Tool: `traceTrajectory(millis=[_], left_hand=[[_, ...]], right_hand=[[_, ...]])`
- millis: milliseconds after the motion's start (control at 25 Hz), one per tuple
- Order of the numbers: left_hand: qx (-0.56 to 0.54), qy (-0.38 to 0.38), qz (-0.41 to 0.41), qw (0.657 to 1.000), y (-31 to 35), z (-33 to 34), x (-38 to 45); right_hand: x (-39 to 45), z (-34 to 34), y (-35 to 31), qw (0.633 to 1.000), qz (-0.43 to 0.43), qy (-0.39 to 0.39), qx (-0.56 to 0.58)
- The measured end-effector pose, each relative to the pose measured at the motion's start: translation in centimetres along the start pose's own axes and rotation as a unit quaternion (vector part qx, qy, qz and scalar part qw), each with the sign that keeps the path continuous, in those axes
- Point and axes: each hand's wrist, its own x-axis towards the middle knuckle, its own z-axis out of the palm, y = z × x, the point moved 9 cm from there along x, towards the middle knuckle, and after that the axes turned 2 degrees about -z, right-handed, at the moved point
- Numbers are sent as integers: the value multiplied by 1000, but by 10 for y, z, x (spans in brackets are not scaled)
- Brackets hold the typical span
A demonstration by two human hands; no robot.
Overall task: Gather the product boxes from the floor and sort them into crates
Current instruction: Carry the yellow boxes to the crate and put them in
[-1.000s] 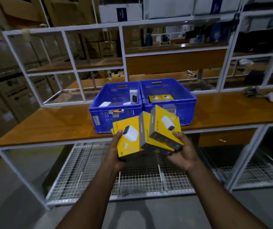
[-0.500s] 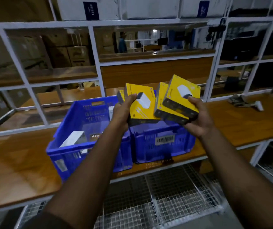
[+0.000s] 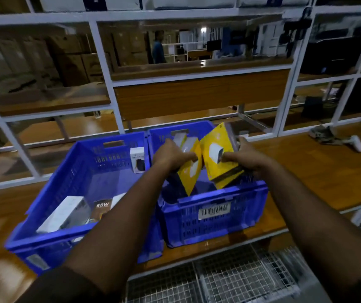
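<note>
Both hands above right blue perforated plastic crate (image 3: 213, 213). Left hand (image 3: 170, 155) grips yellow cardboard product boxes (image 3: 189, 171); right hand (image 3: 246, 158) grips another yellow stack (image 3: 214, 158). Long axes tilt steeply, low corners inside crate mouth; release goes straight down.

Perforated blue plastic crates (image 3: 214, 217) sit on a glossy wooden bench (image 3: 319, 171).

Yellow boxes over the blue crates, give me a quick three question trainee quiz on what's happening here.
1. True or false: the yellow boxes are held over the left crate.
2. Which hands hold yellow boxes? A) left only B) right only C) both
3. Fill in: the barcode label is on the ___ crate.

Key:
1. False; they are over the right crate.
2. C; the left hand and right hand each grip some.
3. Right; see the barcode label.
</note>
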Motion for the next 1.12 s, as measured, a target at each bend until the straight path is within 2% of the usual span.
traceTrajectory(millis=[160, 280, 360, 480, 600, 760, 880, 960, 1040, 1120], left_hand=[[130, -73, -39, 988, -11, 48, 8], [171, -141, -74, 972, -23, 88, -2], [158, -195, -85, 964, -27, 109, -8], [162, -216, -110, 957, -37, 123, -8], [175, -266, -93, 943, -33, 134, -15], [132, -306, -72, 940, -15, 138, -27], [151, -306, -80, 937, -33, 143, -20], [121, -270, -105, 949, -45, 138, -12], [51, -204, -121, 970, -48, 127, -2], [-11, -171, -128, 977, -47, 120, 1]], right_hand=[[24, 21, 30, 980, 64, -45, -184], [30, 39, 60, 918, 92, -107, -370], [32, 37, 62, 877, 68, -102, -466], [34, 37, 62, 847, 41, -133, -513], [36, 48, 70, 803, 35, -184, -566], [37, 36, 59, 814, 32, -129, -565], [35, 28, 57, 821, 31, -103, -561], [36, 27, 53, 840, 20, -82, -536], [36, 26, 46, 859, -3, -59, -508], [36, 32, 40, 877, -30, -56, -476]])
